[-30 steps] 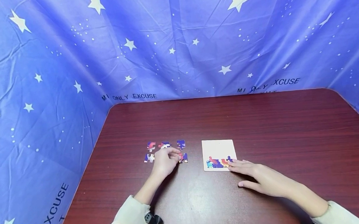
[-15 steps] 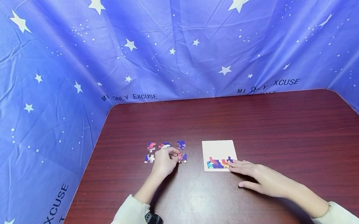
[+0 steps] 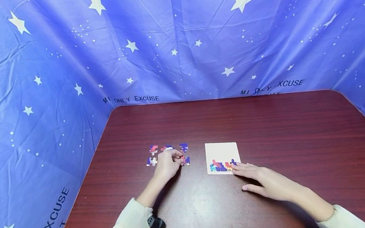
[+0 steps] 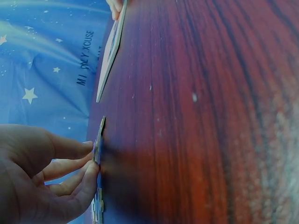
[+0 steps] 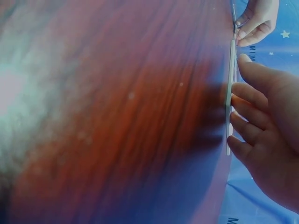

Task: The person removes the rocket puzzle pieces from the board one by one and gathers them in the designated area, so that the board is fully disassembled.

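My left hand [image 3: 167, 163] pinches the left side of a red and purple jigsaw puzzle piece [image 3: 187, 161] on the table, thumb and fingertips meeting at its edge in the left wrist view. Part of that piece is hidden by the fingertips. My right hand [image 3: 265, 180] lies with fingers extended, their tips resting on the lower right corner of a square cream puzzle board [image 3: 221, 151]. Along the board's near side runs a row of joined colourful pieces [image 3: 222, 166], its right end partly covered by the fingers.
More loose pieces lie around my left hand: a red and white one [image 3: 153, 149], a partly hidden one [image 3: 167, 147], a purple one [image 3: 184, 147] and a purple and white one [image 3: 151, 161]. Starry blue cloth [image 3: 179, 68] hangs behind the dark wooden table [image 3: 233, 121].
The pinched puzzle piece has shifted very slightly to the left under my left fingertips. My right hand and the board have stayed in place.
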Demonstrator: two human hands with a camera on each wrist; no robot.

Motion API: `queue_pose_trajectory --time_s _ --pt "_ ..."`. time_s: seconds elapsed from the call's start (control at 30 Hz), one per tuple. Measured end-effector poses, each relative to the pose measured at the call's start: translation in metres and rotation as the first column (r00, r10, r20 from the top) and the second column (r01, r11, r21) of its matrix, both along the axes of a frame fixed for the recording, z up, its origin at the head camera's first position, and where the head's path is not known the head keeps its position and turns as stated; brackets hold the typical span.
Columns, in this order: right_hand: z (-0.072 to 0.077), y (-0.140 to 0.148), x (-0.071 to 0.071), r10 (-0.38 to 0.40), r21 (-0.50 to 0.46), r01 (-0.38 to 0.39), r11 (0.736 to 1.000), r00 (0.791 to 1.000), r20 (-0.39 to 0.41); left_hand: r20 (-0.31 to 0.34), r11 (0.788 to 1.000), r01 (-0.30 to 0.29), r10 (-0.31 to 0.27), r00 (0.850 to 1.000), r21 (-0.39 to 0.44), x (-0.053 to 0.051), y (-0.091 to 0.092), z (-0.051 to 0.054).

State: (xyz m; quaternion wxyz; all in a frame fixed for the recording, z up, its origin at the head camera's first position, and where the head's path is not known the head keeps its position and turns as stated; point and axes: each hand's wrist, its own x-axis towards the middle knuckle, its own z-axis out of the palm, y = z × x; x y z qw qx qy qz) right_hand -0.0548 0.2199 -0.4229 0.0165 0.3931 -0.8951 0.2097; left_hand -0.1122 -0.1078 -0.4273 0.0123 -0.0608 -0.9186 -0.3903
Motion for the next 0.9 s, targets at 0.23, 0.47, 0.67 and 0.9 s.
queue_pose_trajectory --time_s 0.23,0.47,0.67,0.9 --pt "0.003 -0.002 -0.002 -0.026 0.022 0.026 0.999 1.000 -0.016 -0.004 1.000 0.001 -0.001 1.000 -0.007 0.001 0.005 0.006" --pt "0.001 -0.007 -0.003 -0.058 0.000 0.059 0.998 0.996 -0.062 -0.029 0.997 0.078 -0.078 0.997 -0.010 0.001 0.022 0.016" --pt "0.003 -0.010 -0.006 -0.075 -0.007 0.075 0.997 0.993 -0.090 -0.017 0.982 0.188 -0.188 0.982 -0.013 0.000 0.048 0.023" --pt "0.006 -0.014 -0.011 -0.079 0.003 0.080 0.997 0.993 -0.092 0.006 0.955 0.278 -0.279 0.960 -0.106 0.002 0.074 0.022"
